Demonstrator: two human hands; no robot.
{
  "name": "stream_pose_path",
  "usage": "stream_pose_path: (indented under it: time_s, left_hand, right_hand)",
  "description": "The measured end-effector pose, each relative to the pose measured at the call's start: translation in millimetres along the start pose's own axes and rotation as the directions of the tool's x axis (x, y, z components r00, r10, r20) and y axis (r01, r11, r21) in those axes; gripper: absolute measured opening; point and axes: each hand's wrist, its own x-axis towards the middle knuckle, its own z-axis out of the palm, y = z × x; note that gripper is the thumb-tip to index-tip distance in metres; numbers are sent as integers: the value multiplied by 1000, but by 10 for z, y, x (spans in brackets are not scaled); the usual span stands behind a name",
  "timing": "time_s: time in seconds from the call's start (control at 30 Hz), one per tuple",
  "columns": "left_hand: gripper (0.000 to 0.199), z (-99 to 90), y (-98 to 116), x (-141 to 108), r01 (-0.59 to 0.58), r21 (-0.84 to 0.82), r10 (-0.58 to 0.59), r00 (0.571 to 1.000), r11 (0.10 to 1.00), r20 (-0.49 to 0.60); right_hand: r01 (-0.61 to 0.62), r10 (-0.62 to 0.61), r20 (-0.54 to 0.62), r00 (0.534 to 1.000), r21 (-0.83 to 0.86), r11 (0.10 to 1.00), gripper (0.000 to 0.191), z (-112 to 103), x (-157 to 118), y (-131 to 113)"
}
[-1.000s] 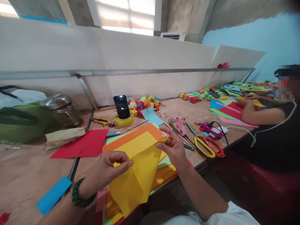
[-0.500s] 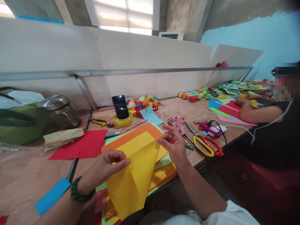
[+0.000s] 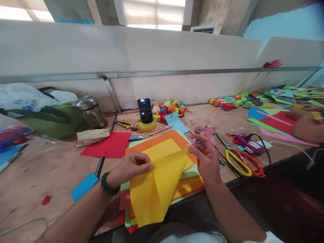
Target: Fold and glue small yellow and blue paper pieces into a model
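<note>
A creased sheet of yellow paper [image 3: 157,189] hangs tilted between my two hands, over the near edge of the table. My left hand [image 3: 134,165], with a green bead bracelet on the wrist, pinches its upper left edge between thumb and fingers. At the upper right corner, my right hand [image 3: 206,155] grips the same sheet between thumb and index finger. Beneath it lies a stack of coloured paper, with an orange sheet [image 3: 145,145] and another yellow sheet near the top. Part of the stack is hidden by the raised sheet.
To the right lie scissors [image 3: 243,163], a pink glue gun [image 3: 207,131] and a purple power strip [image 3: 249,143]. A phone [image 3: 145,111] leans in a tape roll [image 3: 147,125] before folded paper pieces. Leftward are red paper [image 3: 108,146], a jar [image 3: 92,113] and a green bag [image 3: 58,118]. A co-worker's hand [image 3: 308,125] is far right.
The view has swung to the left, so everything sits further right and more of the table's left side shows. Both hands still hold the yellow sheet in nearly the same pose.
</note>
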Motion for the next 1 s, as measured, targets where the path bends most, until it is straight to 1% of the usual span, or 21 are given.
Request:
stream_pose_path:
  time_s: [0.3, 0.7, 0.9, 0.93, 1.0]
  left_hand:
    - [41, 28, 101, -21, -24, -15, 24, 999, 1000, -37]
    - [43, 29, 145, -33, -15, 29, 16, 999, 999, -29]
    - [46, 22, 112, -24, -47, 55, 48, 999, 997, -25]
    - [45, 19, 101, -22, -52, 57, 53, 998, 997, -25]
    - [44, 10, 80, -20, -60, 57, 61, 998, 997, -27]
  right_hand:
    - [68, -73, -60, 996, -79, 995, 36, 36, -42, -46]
    - [66, -70, -63, 996, -63, 996, 40, 63, -22, -69]
    - [88, -92, -40, 995, -100, 991, 41, 41, 0, -9]
    - [87, -90, -23, 996, -118, 989, 40, 32, 13, -1]
    - [88, -80, 50, 996, -200, 976, 37, 18, 42, -17]
